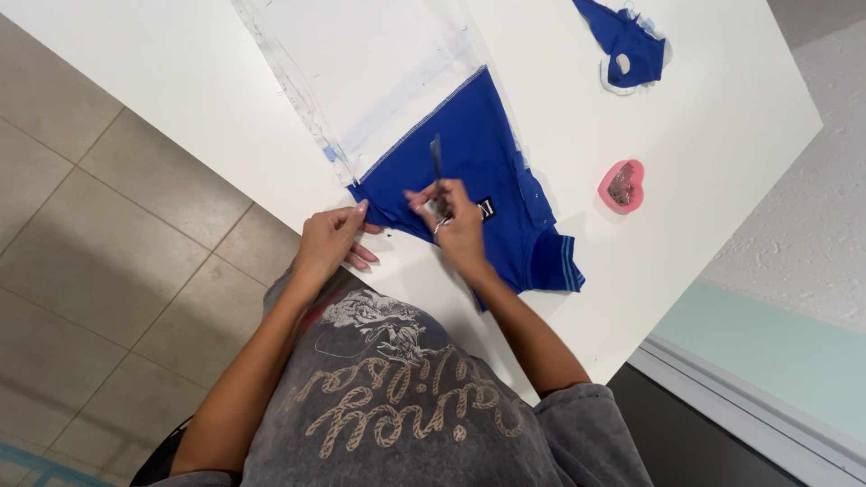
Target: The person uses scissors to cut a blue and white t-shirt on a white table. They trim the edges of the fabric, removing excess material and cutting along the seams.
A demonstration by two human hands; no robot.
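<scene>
White table point(713, 117) is set over a beige tile floor point(81, 234), with a textured wall point(812, 234) off to one side. A blue shirt point(478, 162) is laid flat near the table's front edge, partly covered by white fabric point(361, 63) further back. The shirt's lower corner is pinched by the left hand point(327, 239), fingers closed on the cloth right at the table edge. Scissors point(437, 171) are gripped in the right hand point(456, 221), fingers closed round the handles, blades pointed away over the blue cloth. Whether the blades are actually parted can't be made out. A pink heart dish point(621, 185) is parked well to the right, and a blue scrap point(627, 45) is left at the far side.
</scene>
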